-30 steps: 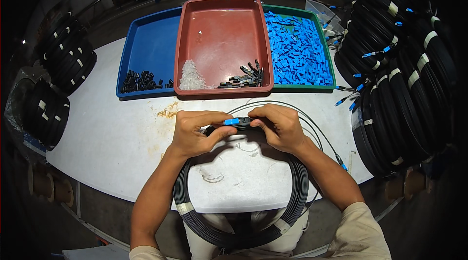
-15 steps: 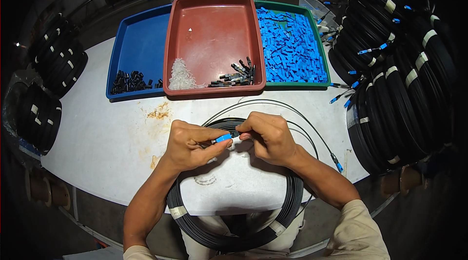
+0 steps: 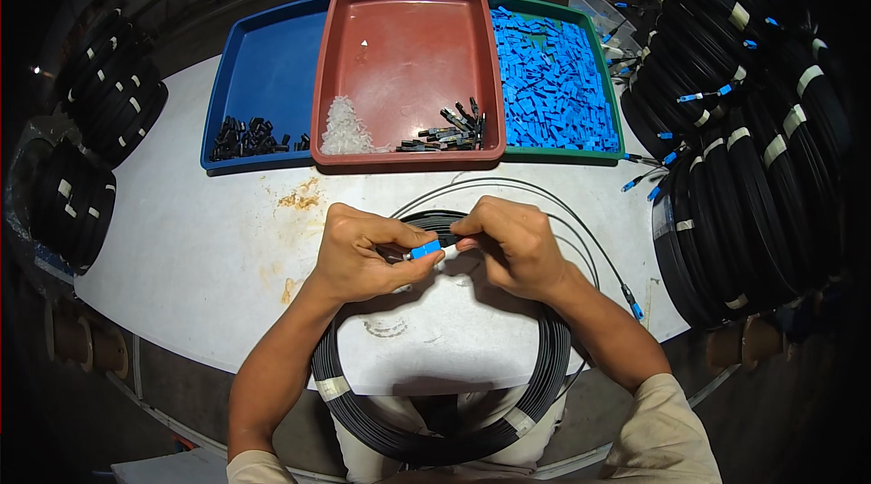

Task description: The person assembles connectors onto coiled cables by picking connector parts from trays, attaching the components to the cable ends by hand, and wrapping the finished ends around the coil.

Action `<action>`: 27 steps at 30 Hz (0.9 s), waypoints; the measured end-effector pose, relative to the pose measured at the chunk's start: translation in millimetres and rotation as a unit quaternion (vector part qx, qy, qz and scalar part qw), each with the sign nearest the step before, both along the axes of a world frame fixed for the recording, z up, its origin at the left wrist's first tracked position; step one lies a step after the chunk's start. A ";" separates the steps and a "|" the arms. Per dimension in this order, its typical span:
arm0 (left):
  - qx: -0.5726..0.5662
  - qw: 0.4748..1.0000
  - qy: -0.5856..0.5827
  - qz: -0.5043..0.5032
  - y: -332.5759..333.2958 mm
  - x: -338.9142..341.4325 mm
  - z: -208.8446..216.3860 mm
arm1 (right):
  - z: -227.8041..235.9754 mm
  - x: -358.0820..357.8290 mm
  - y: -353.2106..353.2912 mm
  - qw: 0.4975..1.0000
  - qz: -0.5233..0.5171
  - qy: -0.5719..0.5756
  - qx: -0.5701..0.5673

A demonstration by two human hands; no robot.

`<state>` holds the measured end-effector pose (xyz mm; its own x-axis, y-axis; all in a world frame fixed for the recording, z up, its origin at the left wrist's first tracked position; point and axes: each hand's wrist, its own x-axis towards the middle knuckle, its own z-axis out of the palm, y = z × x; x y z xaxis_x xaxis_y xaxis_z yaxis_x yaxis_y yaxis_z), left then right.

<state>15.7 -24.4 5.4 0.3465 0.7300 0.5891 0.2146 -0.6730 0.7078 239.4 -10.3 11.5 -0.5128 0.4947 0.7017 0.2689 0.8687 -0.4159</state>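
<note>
Over the middle of the white table, my left hand [image 3: 367,253] pinches a blue fibre-optic connector [image 3: 425,250] between thumb and index finger. My right hand [image 3: 517,248] is closed beside it, its thumb and fingertips on a small black part [image 3: 446,239] at the connector's right end. Whether that part is a cap or the cable end, I cannot tell. Beneath both hands lies a coil of black cable [image 3: 331,366], taped in places and hanging past the table's near edge. The cable's other blue-tipped end [image 3: 633,304] rests to the right.
Behind my hands stand a blue tray [image 3: 263,39] with black pieces, a red tray [image 3: 408,30] with clear sleeves and black connector parts, and a green tray [image 3: 619,135] full of blue housings. Cable coils [image 3: 726,221] are stacked at the right, more coils [image 3: 77,212] at the left.
My hands stay together at the connector, with the left hand's grip slightly shifted. The pale tip seen beside the connector earlier no longer shows. The whole view has shifted a little.
</note>
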 end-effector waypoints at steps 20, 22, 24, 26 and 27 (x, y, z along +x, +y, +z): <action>0.001 1.000 0.011 0.005 -2.1 -1.0 0.5 | 1.0 2.5 1.5 1.000 0.006 -0.025 0.006; -0.010 1.000 0.011 0.008 -2.1 -0.6 0.9 | 2.4 3.0 -0.1 1.000 0.001 -0.025 0.001; 0.050 0.997 0.037 0.045 -2.7 2.7 6.2 | 1.4 1.3 -1.4 1.000 -0.004 -0.025 -0.002; 0.089 0.995 0.041 0.035 -0.9 3.4 3.6 | -3.4 -0.8 -3.1 0.999 0.007 -0.044 0.010; 0.127 0.991 0.046 0.023 -0.4 3.5 2.1 | -2.7 -2.1 -3.3 0.999 0.009 -0.043 0.011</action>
